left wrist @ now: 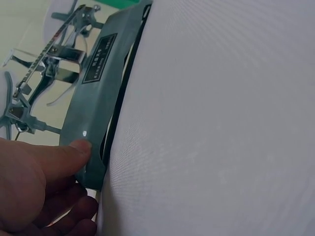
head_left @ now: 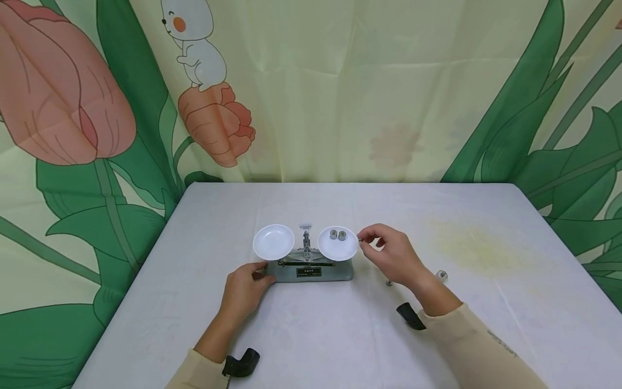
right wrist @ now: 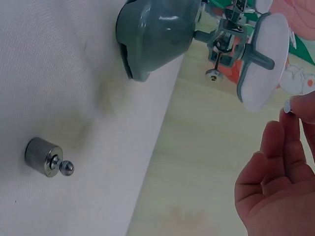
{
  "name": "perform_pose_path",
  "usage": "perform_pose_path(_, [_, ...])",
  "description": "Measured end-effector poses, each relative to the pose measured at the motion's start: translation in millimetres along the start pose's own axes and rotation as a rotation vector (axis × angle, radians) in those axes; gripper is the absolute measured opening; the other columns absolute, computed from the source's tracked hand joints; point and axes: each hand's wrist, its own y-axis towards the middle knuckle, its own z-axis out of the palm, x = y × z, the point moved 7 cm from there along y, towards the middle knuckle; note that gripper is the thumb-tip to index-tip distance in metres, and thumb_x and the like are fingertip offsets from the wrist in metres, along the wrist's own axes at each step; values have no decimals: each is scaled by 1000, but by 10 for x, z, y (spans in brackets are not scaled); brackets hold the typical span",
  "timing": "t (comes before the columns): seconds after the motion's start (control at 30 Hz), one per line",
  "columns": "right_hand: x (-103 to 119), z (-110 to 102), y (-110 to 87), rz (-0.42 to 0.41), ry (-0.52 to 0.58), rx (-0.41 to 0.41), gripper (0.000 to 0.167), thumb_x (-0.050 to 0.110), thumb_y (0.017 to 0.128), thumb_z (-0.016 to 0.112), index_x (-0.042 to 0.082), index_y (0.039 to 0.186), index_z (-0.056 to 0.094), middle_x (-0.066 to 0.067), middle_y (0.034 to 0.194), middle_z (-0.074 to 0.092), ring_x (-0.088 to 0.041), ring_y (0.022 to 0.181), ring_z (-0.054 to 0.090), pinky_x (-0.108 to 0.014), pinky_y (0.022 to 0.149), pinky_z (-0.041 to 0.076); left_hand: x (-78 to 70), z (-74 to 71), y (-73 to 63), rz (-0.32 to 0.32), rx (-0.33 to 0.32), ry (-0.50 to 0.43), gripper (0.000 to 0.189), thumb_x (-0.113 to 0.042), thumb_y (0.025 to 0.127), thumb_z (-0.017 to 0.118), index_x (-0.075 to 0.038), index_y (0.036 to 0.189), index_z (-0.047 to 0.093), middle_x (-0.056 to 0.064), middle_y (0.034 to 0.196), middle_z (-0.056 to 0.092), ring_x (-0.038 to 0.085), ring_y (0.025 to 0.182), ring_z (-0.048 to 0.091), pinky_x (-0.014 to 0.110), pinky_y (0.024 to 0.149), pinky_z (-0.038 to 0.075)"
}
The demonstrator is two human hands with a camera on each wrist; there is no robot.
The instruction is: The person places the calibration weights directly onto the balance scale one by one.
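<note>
Evidently, in the head view, the two hands are well apart at a balance scale (head_left: 286,274) standing on the white cloth (head_left: 320,335). The left hand (head_left: 244,290) grips the base's left end; the right hand (head_left: 394,256) pinches a tiny metal piece (head_left: 360,240) just beside the right pan (head_left: 335,251), where two weights (head_left: 342,235) sit. More weights (head_left: 441,275) are on the cloth near the right forearm (one small, by the wrist).

From the left wrist, the thumb presses the base's front, with a dark nameplate (left wrist: 100,58) farther along.

From the right wrist, thumb and finger hold the piece; a knobbed weight (right wrist: 43,156) stands upright on the cloth.
</note>
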Motion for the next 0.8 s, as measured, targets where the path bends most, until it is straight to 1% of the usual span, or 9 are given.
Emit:
perform_pose_path(0.2, [-6, 93, 50, 35, 7, 21, 12, 1, 91, 67, 4, 102, 70, -5, 98, 68, -29, 96, 61, -51, 86, 46, 10, 11, 3, -4, 1, 4, 36, -9, 84, 80, 3, 117, 71, 15, 111, 72, 28, 95, 68, 45, 78, 55])
perform_pose_path(0.3, [-5, 122, 75, 56, 1, 32, 11, 3, 91, 66, 5, 102, 69, -5, 99, 67, -31, 99, 60, -53, 90, 44, 10, 9, 5, -6, -2, 7, 36, -9, 84, 80, 2, 117, 72, 14, 110, 72, 28, 95, 68, 45, 78, 55])
perform_pose_path(0.53, [-4, 152, 109, 70, -25, 36, 10, 4, 91, 66, 5, 101, 70, -5, 98, 67, -34, 101, 60, -52, 91, 45, 18, 13, 10, -5, 0, 1, 36, -10, 84, 79, 2, 117, 72, 14, 111, 72, 28, 95, 68, 45, 78, 55])
perform_pose_path(0.67, [0, 170, 123, 89, -46, 53, 11, 7, 92, 67, 6, 102, 70, -6, 101, 67, -33, 103, 59, -50, 91, 45, 28, 17, 12, -6, 0, 0, 36, -10, 84, 80, 2, 117, 72, 14, 112, 72, 28, 96, 68, 45, 79, 55])
perform_pose_path(0.8, [20, 183, 150, 68, -81, 66, 11, 9, 92, 67, 6, 101, 71, -4, 100, 68, -31, 103, 59, -48, 89, 46, 29, 17, 12, -1, -4, -1, 36, -10, 84, 80, 2, 117, 72, 14, 112, 72, 28, 96, 68, 45, 79, 55])
